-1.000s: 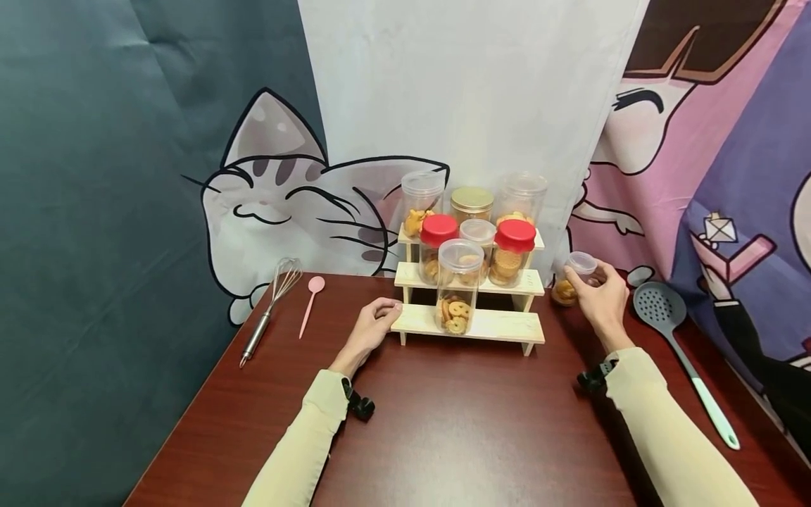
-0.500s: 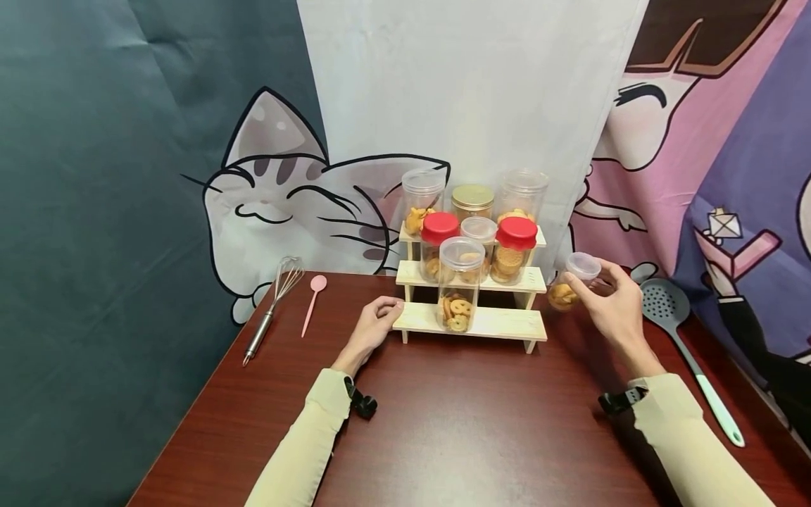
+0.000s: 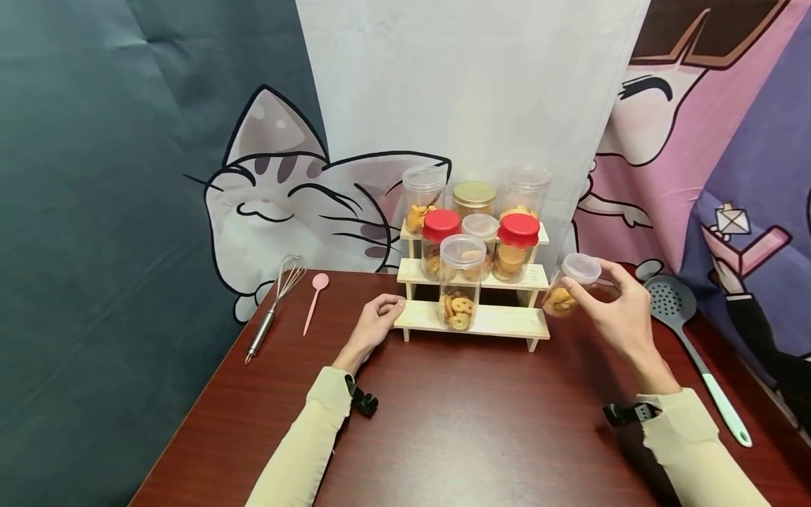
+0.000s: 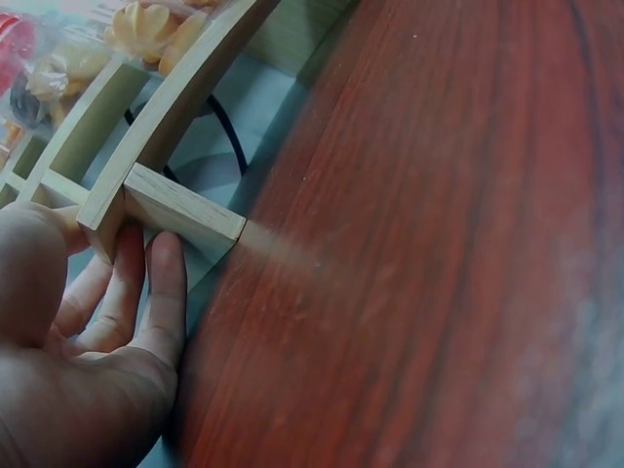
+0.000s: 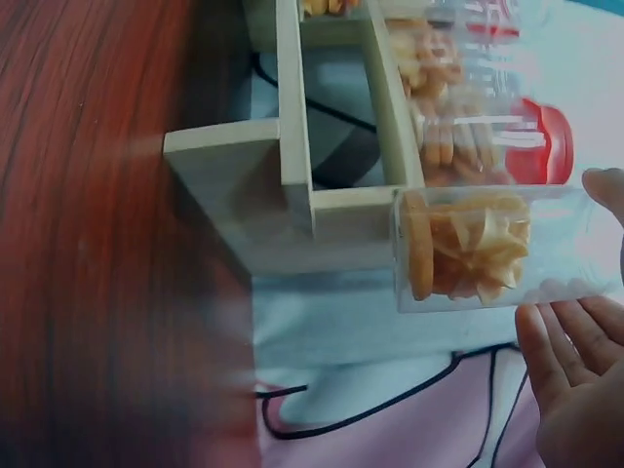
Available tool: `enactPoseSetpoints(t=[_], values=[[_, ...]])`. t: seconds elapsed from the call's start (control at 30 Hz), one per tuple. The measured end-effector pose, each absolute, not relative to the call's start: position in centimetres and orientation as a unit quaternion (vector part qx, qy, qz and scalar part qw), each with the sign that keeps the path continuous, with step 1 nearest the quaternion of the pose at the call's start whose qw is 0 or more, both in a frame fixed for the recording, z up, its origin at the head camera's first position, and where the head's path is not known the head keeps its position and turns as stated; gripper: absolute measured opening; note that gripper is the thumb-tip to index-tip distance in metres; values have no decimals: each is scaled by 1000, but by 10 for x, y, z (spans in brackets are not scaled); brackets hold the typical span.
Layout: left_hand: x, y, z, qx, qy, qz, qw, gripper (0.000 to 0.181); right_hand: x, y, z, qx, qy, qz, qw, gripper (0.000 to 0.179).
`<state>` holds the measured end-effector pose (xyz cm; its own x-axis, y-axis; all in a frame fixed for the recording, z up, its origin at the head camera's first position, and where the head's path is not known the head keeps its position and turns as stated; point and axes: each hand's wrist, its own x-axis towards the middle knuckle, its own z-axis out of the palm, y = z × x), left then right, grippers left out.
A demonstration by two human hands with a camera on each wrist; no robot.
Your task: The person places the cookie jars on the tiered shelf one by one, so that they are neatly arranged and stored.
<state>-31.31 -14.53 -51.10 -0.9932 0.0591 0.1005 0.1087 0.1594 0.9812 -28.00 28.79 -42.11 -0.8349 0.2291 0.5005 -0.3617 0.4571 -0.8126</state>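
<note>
A small clear plastic jar (image 3: 560, 296) of cookies with a translucent lid is in my right hand (image 3: 617, 310), pinched near its top between thumb and fingers. It leans beside the right end of a three-step wooden display rack (image 3: 507, 322). The right wrist view shows the cookies (image 5: 478, 244) at the jar's bottom, close to the rack's end. My left hand (image 3: 374, 327) pinches the left end of the lowest step; in the left wrist view its thumb is above the board and its fingers (image 4: 122, 302) are below. A tall clear jar (image 3: 460, 282) of ring cookies stands on that step.
Two red-lidded jars (image 3: 518, 246) flank a clear-lidded jar (image 3: 479, 227) on the middle step. The top step bears a gold-lidded jar (image 3: 474, 199) between two clear jars. A whisk (image 3: 272, 313) and pink spoon (image 3: 313, 299) lie left; a slotted skimmer (image 3: 693, 355) lies right.
The small jar has been lifted from the table, tilted and brought slightly left toward the rack by my right hand. My left hand stays on the rack's end.
</note>
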Motion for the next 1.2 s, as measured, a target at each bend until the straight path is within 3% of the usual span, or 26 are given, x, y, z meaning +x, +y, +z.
enactPoseSetpoints(t=[0.2, 0.53, 1.2], values=[[-315, -147, -511, -55, -764, -643, 16, 33, -267, 264, -413, 78, -805, 528, 259, 50], [-313, -150, -510, -56, -755, -653, 17, 34, -282, 226, -436, 132, -801, 548, 202, 46], [-317, -144, -518, -56, -751, -658, 7, 31, -292, 197, -445, 140, -811, 526, 216, 56]])
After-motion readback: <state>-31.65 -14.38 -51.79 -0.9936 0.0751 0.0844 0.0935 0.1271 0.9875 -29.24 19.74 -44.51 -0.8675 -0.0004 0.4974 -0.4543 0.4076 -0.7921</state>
